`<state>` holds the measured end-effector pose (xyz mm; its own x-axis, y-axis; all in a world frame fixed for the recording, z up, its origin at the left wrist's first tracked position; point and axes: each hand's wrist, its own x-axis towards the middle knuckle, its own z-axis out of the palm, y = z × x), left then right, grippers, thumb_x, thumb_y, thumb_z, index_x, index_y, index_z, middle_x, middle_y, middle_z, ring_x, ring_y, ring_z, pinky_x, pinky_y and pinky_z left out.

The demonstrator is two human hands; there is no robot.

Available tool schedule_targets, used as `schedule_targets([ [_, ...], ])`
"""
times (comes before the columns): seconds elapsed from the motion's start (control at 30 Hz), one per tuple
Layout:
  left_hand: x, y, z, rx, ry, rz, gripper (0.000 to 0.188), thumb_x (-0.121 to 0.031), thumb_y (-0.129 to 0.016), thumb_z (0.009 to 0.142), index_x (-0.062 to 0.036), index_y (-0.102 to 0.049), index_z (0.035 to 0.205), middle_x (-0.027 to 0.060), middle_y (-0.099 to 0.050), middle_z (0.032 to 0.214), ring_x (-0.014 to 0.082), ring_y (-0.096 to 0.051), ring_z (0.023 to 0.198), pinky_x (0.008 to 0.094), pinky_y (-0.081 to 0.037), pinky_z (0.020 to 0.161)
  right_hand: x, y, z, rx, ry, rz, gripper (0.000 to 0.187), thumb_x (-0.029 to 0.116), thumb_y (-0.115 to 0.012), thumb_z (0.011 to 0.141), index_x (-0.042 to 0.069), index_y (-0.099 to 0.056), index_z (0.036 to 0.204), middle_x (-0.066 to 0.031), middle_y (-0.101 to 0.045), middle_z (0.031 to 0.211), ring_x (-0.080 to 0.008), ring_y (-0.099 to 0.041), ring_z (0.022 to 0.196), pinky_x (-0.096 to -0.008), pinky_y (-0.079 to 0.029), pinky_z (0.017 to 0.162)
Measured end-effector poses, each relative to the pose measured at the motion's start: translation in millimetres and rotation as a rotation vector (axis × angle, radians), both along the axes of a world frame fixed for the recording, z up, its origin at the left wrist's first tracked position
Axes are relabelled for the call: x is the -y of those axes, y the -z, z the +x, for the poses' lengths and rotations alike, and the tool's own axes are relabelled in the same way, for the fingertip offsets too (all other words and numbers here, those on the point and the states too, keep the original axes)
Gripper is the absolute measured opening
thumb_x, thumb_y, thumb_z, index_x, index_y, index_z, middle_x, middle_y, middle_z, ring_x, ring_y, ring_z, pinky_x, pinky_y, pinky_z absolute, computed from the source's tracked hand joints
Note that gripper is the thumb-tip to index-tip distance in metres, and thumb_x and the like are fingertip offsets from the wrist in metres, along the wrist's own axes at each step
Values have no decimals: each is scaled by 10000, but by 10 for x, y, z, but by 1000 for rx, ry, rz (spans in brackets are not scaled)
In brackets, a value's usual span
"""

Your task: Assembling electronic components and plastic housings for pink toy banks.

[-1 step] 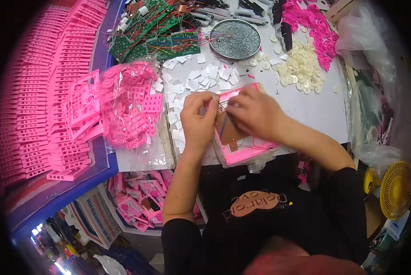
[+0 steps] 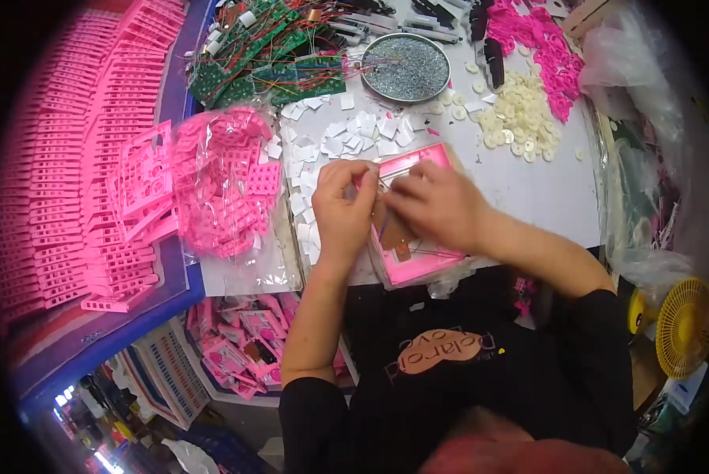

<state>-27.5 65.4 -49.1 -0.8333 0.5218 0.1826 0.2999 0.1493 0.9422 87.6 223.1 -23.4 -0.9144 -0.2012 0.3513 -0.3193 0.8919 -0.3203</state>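
Note:
A pink plastic casing [image 2: 409,271] lies tilted on the table in front of me, with a brown board [image 2: 394,231] and thin wires inside it. My left hand [image 2: 343,204] is at the casing's upper left edge, thumb and forefinger pinched together. Over the casing's upper right side, my right hand [image 2: 443,207] has its fingers bent in close to the left fingertips. What either pinch holds is too small to make out. Part of the casing and the board is hidden under my right hand.
Left stand stacked pink plastic parts [image 2: 54,158] and a clear bag of pink pieces [image 2: 224,186]. Behind are white squares [image 2: 358,130], green circuit boards [image 2: 299,79], a round tin of small metal pieces [image 2: 406,67] and cream discs [image 2: 520,118]. A yellow fan [image 2: 684,328] stands right.
My right hand has shifted slightly, its fingers moving a little down and left over the casing. My left hand stays at the same edge.

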Motion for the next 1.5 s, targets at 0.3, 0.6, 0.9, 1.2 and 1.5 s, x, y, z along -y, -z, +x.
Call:
schedule_targets([
  [0.3,-47,-281,59,-486,74,-255,93,-158,-748,844,-93,-746,911,24,-695,843,213,-620,923,407,-341,956,-230,-198,-179,-91,133,-293,224,145,-747,816,63,-649,1000,-100,-658,996,-320,-636,875,-414,-528,740],
  [0.6,-26,-223,90,-417,12,-318,74,-168,-747,852,-126,-731,911,16,-664,828,208,-615,918,452,-304,1015,-279,-102,-236,161,48,205,133,152,-674,766,67,-656,866,-71,-615,834,-264,-628,851,-378,-538,694],
  [0.9,-199,-368,30,-671,341,-388,78,-173,-735,793,-154,-681,846,-11,-625,905,229,-565,1020,568,-241,1064,-138,-239,381,278,119,15,170,141,-674,776,58,-645,921,-76,-632,862,-252,-642,883,-377,-552,698],
  [1.2,-542,-578,-66,-844,776,-724,106,-167,-678,794,-122,-731,874,42,-648,979,264,-591,1027,576,-351,1036,-130,-280,326,33,259,1,125,108,-680,727,75,-639,841,-70,-596,901,-275,-588,858,-368,-537,702],
  [1.5,-724,-563,60,-787,859,-1022,161,-166,-794,734,-71,-747,854,114,-702,991,309,-669,991,455,-527,874,-92,-163,402,132,306,-47,121,99,-681,736,66,-631,841,-64,-623,892,-265,-616,871,-389,-540,703],
])
